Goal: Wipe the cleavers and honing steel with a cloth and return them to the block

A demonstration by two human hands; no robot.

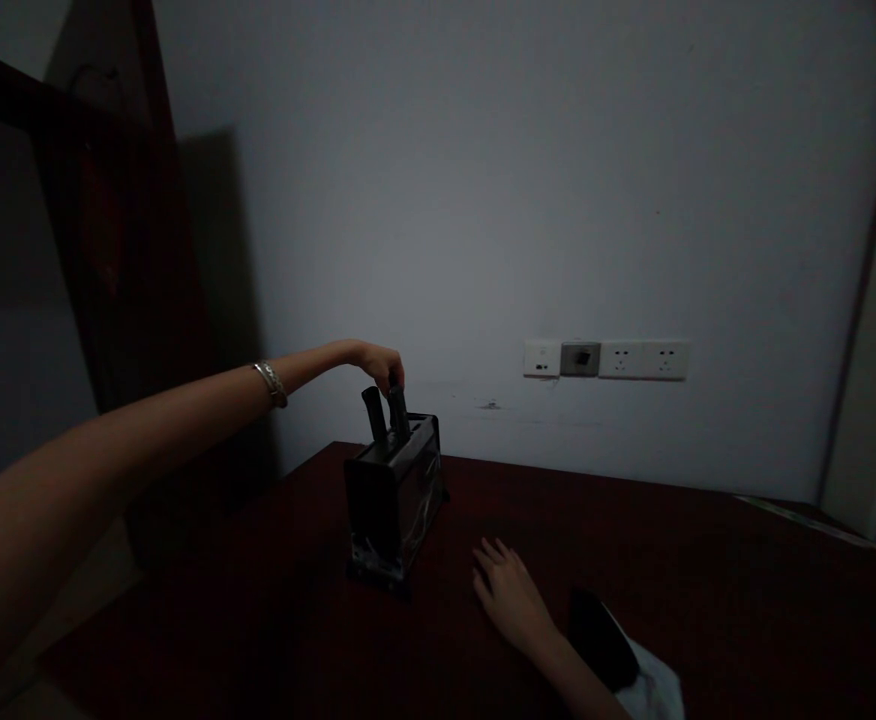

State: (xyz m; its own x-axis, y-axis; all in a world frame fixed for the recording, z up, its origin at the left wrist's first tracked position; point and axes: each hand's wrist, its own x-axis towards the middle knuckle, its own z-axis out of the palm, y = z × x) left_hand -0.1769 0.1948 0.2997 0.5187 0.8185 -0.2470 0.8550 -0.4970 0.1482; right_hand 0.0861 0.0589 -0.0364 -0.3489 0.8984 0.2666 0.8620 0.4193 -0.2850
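Note:
A dark knife block (pixel 376 510) stands upright on the table, with light marks or wrapping low on its sides. Black handles rise from its slotted top; one knife handle (pixel 374 412) stands free at the near end. My left hand (pixel 382 364), reaching in from the left with a silver bracelet on the wrist, has its fingers closed round the top of another black knife handle (pixel 399 415). The blade below is hidden in the block. To the right of the block, my right hand (pixel 511 592) lies flat on the table, fingers spread and holding nothing.
The dark red table (pixel 558 510) meets a pale wall with a row of sockets (pixel 607 360). Beside my right forearm lies a black flat thing (pixel 601 640) with a pale cloth-like piece (pixel 654 685). A dark door frame (pixel 160 250) stands left.

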